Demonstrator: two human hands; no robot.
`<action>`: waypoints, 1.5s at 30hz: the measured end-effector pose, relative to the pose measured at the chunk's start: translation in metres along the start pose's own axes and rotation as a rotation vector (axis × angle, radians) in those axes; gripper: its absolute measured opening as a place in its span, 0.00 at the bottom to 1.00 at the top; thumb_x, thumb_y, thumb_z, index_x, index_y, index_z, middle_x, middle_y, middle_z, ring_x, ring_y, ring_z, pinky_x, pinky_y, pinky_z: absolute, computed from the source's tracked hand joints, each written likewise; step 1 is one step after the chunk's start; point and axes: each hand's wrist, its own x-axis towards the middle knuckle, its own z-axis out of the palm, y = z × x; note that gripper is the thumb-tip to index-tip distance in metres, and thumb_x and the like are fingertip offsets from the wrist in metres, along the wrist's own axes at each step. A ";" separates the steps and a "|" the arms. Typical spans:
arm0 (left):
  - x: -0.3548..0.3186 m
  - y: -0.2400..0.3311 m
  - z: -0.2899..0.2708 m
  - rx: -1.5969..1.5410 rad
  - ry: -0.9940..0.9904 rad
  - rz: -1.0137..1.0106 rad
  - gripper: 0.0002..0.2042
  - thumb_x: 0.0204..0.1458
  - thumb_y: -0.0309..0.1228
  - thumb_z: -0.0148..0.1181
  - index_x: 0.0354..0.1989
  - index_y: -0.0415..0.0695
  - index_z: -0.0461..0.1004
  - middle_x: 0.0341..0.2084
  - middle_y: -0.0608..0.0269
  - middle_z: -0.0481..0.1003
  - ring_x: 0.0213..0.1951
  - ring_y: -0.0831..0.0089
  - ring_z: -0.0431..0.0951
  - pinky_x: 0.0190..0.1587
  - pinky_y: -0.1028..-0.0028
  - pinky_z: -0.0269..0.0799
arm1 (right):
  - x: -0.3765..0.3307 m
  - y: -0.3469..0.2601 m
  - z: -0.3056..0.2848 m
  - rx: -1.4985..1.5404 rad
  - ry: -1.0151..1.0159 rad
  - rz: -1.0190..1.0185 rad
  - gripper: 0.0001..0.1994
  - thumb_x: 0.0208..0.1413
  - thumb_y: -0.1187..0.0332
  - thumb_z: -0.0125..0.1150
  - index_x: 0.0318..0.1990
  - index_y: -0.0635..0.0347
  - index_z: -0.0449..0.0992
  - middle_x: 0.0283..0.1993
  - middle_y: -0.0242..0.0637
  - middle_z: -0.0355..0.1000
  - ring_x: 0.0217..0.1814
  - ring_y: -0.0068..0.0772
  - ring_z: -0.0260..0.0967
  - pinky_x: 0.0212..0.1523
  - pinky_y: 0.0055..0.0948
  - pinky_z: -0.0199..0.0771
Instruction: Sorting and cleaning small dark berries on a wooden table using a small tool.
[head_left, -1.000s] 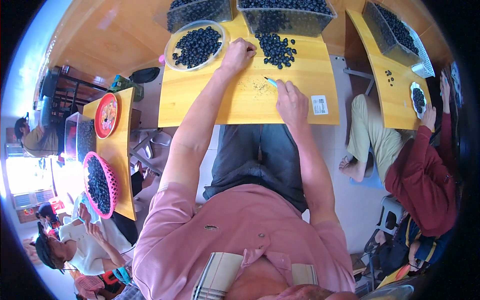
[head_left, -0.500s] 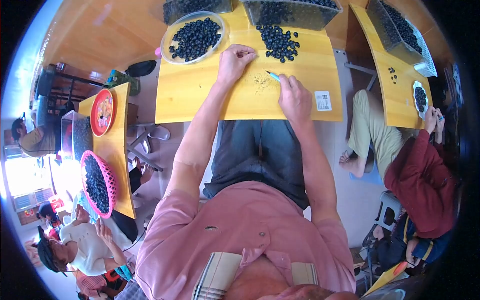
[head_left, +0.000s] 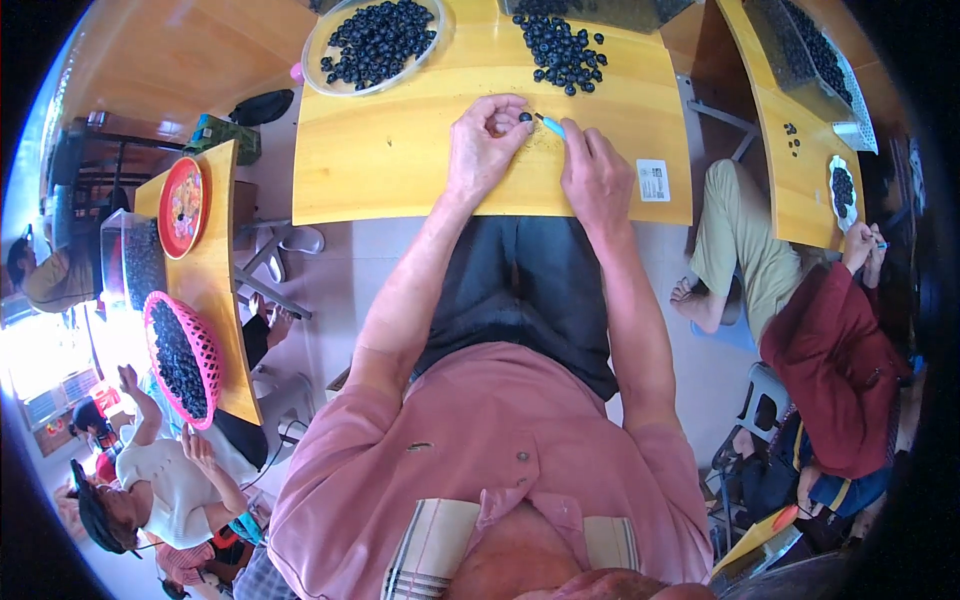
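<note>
Dark round bead, or possibly a berry, since the view is too coarse to settle which, sits at the fingertips of the left hand, above the near part of the yellow table. It looks very light and smooth, apt to roll or slip if squeezed off-centre; whether it is hard or soft cannot be told, so a gentle pinch across its widest part, leaving the side toward the tool bare, seems the sound hold. Thumb and forefinger are pressed together on it, with the other fingers curled. The right hand has its fingers closed round a slim blue tool, whose dark tip points at the bead from just beside it; contact cannot be made out. Farther off, a shallow, clear round tub holds a broad heap of similar dark pieces, and a loose pile lies straight on the wood to its right. Behind that pile stands a clear bin, cut by the upper edge, with dark pieces in it. On the table to the left, a pink openwork basket is heaped with more; on the one to the right, a small white dish carries a modest cluster.
</note>
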 end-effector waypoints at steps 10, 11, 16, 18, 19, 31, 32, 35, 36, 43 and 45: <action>-0.003 0.007 0.003 0.144 -0.041 0.056 0.16 0.50 0.21 0.70 0.48 0.37 0.80 0.33 0.61 0.80 0.33 0.78 0.80 0.40 0.77 0.80 | -0.001 0.000 -0.001 0.028 -0.018 -0.055 0.16 0.52 0.74 0.62 0.49 0.53 0.78 0.28 0.32 0.66 0.30 0.31 0.72 0.27 0.34 0.76; -0.003 0.008 0.002 0.144 -0.042 0.055 0.16 0.50 0.21 0.70 0.48 0.37 0.80 0.33 0.61 0.80 0.33 0.78 0.80 0.40 0.77 0.80 | -0.001 0.001 0.000 0.026 -0.025 -0.044 0.16 0.52 0.75 0.62 0.49 0.53 0.78 0.28 0.32 0.66 0.30 0.31 0.72 0.27 0.34 0.76; -0.005 0.009 0.002 0.274 -0.031 0.162 0.17 0.50 0.21 0.69 0.50 0.38 0.79 0.34 0.58 0.80 0.35 0.72 0.82 0.42 0.73 0.80 | -0.003 0.001 0.002 0.025 -0.037 -0.016 0.17 0.51 0.75 0.62 0.50 0.53 0.78 0.28 0.32 0.66 0.30 0.31 0.72 0.27 0.34 0.76; -0.005 0.008 0.002 0.257 -0.023 0.152 0.17 0.50 0.21 0.68 0.50 0.38 0.79 0.34 0.58 0.80 0.35 0.72 0.82 0.42 0.73 0.80 | -0.003 0.000 0.001 0.044 -0.033 -0.053 0.16 0.51 0.75 0.62 0.49 0.53 0.78 0.28 0.32 0.65 0.30 0.32 0.72 0.27 0.34 0.76; -0.004 0.008 0.003 0.237 -0.015 0.142 0.17 0.50 0.21 0.68 0.51 0.38 0.79 0.34 0.58 0.80 0.35 0.72 0.81 0.42 0.72 0.80 | -0.003 0.001 0.001 0.043 -0.033 -0.052 0.16 0.51 0.75 0.62 0.49 0.53 0.78 0.28 0.32 0.65 0.30 0.32 0.72 0.27 0.34 0.76; -0.005 0.010 0.002 0.250 -0.018 0.137 0.18 0.50 0.22 0.69 0.51 0.38 0.77 0.33 0.59 0.79 0.34 0.72 0.80 0.42 0.73 0.79 | -0.003 0.000 0.001 0.029 -0.031 -0.041 0.17 0.51 0.75 0.63 0.50 0.54 0.78 0.28 0.32 0.65 0.29 0.33 0.72 0.27 0.34 0.76; -0.005 0.010 0.002 0.250 -0.019 0.137 0.18 0.50 0.22 0.69 0.51 0.38 0.77 0.33 0.59 0.79 0.34 0.72 0.80 0.42 0.73 0.79 | -0.002 0.000 0.001 0.021 -0.048 -0.036 0.17 0.51 0.75 0.63 0.50 0.54 0.78 0.29 0.33 0.66 0.30 0.33 0.73 0.27 0.34 0.77; -0.004 0.009 0.002 0.233 -0.034 0.079 0.19 0.51 0.21 0.70 0.52 0.38 0.76 0.33 0.61 0.79 0.35 0.74 0.80 0.42 0.74 0.79 | -0.002 0.005 0.004 -0.012 -0.087 0.032 0.17 0.51 0.74 0.62 0.50 0.54 0.78 0.30 0.34 0.69 0.31 0.34 0.75 0.29 0.35 0.79; -0.004 0.005 0.002 0.150 -0.011 0.060 0.19 0.51 0.20 0.70 0.52 0.38 0.76 0.33 0.62 0.79 0.35 0.75 0.80 0.42 0.75 0.79 | -0.002 0.006 0.005 -0.038 -0.111 0.096 0.17 0.51 0.74 0.62 0.50 0.54 0.78 0.30 0.34 0.70 0.33 0.35 0.77 0.29 0.35 0.80; -0.007 0.010 0.002 0.030 0.056 0.047 0.18 0.51 0.20 0.71 0.51 0.37 0.77 0.34 0.62 0.80 0.35 0.77 0.80 0.42 0.76 0.79 | 0.001 0.003 0.002 -0.049 -0.116 0.067 0.13 0.52 0.74 0.62 0.46 0.54 0.78 0.31 0.35 0.71 0.33 0.36 0.78 0.30 0.37 0.81; -0.007 0.007 -0.001 0.105 0.055 0.083 0.16 0.51 0.20 0.70 0.49 0.38 0.79 0.34 0.61 0.80 0.34 0.76 0.80 0.42 0.75 0.79 | 0.001 0.001 0.001 -0.047 -0.132 0.067 0.13 0.52 0.74 0.62 0.46 0.54 0.78 0.31 0.35 0.71 0.34 0.36 0.78 0.30 0.37 0.81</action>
